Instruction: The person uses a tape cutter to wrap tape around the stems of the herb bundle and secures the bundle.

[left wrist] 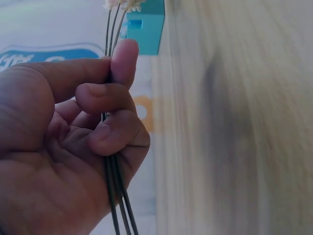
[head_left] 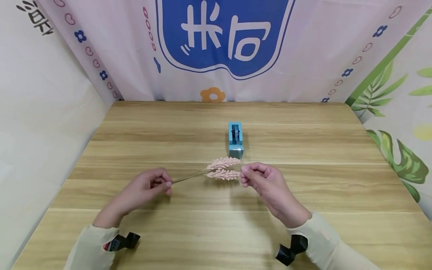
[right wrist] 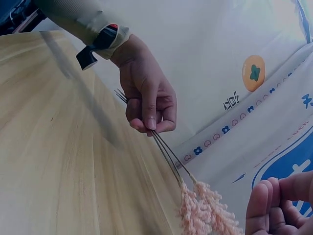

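My left hand pinches the thin dark stems of a small bunch of pink artificial flowers between thumb and fingers. In the left wrist view, the stems run down past the curled fingers and palm. The fluffy pink heads point right, above the wooden table. My right hand is just beyond their tips, thumb and forefinger pressed together; no object shows clearly between them. A blue tape dispenser stands behind the flower heads. From the right wrist view, the flower heads hang beside the right fingers.
The wooden table reaches back to a printed curtain with a blue emblem. White cloth hangs on the left, and leaf-patterned cloth on the right. Each sleeve carries a black wrist camera.
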The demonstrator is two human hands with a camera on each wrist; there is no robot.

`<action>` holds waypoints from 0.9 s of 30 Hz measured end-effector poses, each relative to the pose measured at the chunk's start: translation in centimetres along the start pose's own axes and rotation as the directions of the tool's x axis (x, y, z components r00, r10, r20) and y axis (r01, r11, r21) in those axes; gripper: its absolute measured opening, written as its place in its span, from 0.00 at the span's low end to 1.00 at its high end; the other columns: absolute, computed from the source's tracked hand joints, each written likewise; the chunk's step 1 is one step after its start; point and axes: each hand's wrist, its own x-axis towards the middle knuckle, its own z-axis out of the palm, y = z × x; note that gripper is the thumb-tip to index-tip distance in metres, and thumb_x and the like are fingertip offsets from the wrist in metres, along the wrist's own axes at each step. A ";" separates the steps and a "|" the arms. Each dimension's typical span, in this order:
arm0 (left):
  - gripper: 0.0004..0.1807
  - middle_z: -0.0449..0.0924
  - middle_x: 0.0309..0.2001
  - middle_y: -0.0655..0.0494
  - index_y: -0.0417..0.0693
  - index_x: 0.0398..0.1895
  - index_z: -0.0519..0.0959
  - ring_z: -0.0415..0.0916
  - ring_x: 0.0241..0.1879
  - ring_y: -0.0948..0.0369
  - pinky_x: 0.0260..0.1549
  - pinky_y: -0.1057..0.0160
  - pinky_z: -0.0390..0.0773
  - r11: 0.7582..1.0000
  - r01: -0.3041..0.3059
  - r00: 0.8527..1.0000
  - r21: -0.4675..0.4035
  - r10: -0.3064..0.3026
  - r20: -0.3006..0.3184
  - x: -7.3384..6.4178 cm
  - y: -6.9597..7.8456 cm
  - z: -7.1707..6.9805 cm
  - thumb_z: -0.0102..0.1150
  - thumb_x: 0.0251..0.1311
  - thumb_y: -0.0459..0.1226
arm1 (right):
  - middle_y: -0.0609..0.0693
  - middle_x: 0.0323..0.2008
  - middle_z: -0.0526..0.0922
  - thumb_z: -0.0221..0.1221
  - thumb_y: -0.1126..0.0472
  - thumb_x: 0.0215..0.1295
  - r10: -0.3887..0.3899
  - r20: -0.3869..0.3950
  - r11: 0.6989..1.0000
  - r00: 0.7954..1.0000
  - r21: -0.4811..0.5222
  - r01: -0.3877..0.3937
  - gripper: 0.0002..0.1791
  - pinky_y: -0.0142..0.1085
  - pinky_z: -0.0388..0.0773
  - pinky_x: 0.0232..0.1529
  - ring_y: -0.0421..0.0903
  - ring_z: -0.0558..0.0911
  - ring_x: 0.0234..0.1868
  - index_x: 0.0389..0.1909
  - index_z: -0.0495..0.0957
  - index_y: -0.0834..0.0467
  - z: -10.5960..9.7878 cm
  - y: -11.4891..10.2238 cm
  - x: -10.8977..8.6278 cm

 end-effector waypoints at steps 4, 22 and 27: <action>0.07 0.88 0.35 0.48 0.38 0.43 0.79 0.86 0.36 0.57 0.37 0.66 0.82 0.999 -0.016 0.999 0.037 0.015 0.031 1.0 0.5 0.5 0.57 0.77 0.35 | 0.46 0.34 0.86 0.56 0.69 0.77 -0.002 0.002 1.000 1.000 0.006 0.002 0.07 0.29 0.84 0.45 0.39 0.84 0.36 0.38 0.81 0.59 0.1 -0.1 0.0; 0.04 0.87 0.34 0.48 0.43 0.41 0.81 0.78 0.32 0.59 0.29 0.67 0.74 0.991 -0.085 0.996 0.101 0.082 0.032 6.7 2.9 4.4 0.58 0.75 0.33 | 0.46 0.34 0.86 0.57 0.69 0.77 -0.001 -0.023 1.000 1.000 -0.007 0.000 0.04 0.28 0.84 0.44 0.38 0.83 0.37 0.42 0.80 0.64 0.3 0.1 -0.2; 0.04 0.86 0.34 0.50 0.45 0.42 0.82 0.79 0.34 0.59 0.34 0.65 0.76 0.991 -0.047 0.998 0.124 0.042 0.041 7.9 3.7 5.2 0.58 0.75 0.33 | 0.45 0.32 0.86 0.57 0.69 0.76 -0.013 -0.016 1.000 1.000 -0.008 0.013 0.05 0.29 0.84 0.44 0.38 0.83 0.36 0.39 0.81 0.61 0.3 0.5 -0.2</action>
